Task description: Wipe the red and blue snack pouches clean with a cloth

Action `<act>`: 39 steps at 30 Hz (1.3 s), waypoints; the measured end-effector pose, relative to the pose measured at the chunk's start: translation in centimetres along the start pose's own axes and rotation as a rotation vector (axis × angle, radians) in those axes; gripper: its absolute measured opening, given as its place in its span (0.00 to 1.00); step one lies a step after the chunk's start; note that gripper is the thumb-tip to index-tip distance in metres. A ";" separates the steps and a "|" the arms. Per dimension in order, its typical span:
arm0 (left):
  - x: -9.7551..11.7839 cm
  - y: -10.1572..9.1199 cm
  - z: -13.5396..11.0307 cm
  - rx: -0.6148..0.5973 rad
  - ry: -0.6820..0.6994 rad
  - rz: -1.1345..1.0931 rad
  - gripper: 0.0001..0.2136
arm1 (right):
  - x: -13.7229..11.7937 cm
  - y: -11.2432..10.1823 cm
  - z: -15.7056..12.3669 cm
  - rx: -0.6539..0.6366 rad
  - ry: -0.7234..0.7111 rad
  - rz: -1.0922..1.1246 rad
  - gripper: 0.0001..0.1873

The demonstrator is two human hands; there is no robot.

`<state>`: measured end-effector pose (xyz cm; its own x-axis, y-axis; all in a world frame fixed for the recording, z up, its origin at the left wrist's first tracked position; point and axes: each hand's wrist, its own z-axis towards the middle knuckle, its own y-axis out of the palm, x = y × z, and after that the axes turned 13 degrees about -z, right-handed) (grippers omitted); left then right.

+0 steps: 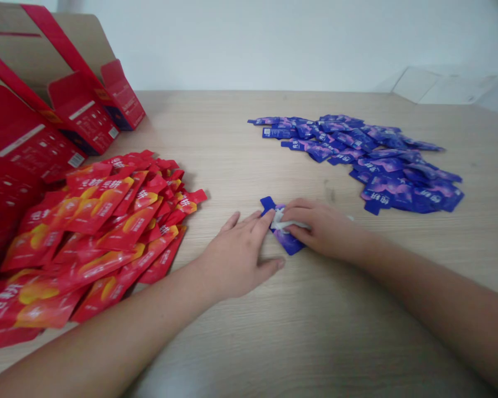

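One purple sachet (288, 241) lies flat on the table between my hands, its narrow tab pointing up and left. My left hand (243, 251) rests with fingers stretched out, the fingertips touching the sachet's left edge and the thumb apart on the table. In my right hand (321, 226) a white tissue or cloth (279, 219) is pinched and pressed against the sachet's face. Part of the sachet is hidden under the fingers and the white piece.
Red and orange sachets (103, 215) form a heap at the left. Behind them stand open red cartons (83, 119). Purple sachets (357, 141) lie in an overlapping pile at the back right. A clear or white sheet-like object (440, 85) is at the far right, by the wall.
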<state>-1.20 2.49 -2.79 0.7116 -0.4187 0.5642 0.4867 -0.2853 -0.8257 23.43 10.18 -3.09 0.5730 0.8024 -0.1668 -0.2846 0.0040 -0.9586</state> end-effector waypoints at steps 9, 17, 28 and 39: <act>0.8 1.2 0.5 0.084 -0.010 -0.001 0.42 | -1.1 0.0 -0.9 -0.001 0.014 0.084 0.10; 0.5 1.0 0.2 0.010 0.012 -0.091 0.57 | -2.5 -1.1 -2.0 -0.031 -0.025 0.325 0.15; -0.1 0.1 0.4 -0.052 0.065 -0.110 0.59 | -2.1 0.0 -0.6 -0.025 -0.009 0.082 0.13; -0.6 -0.3 0.4 -0.110 0.107 -0.076 0.50 | -1.7 0.6 -1.5 0.156 0.083 -0.069 0.13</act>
<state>-1.56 3.15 -2.90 0.6141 -0.4800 0.6265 0.4746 -0.4098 -0.7790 23.48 7.93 -3.75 0.6547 0.7453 -0.1260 -0.3539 0.1549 -0.9223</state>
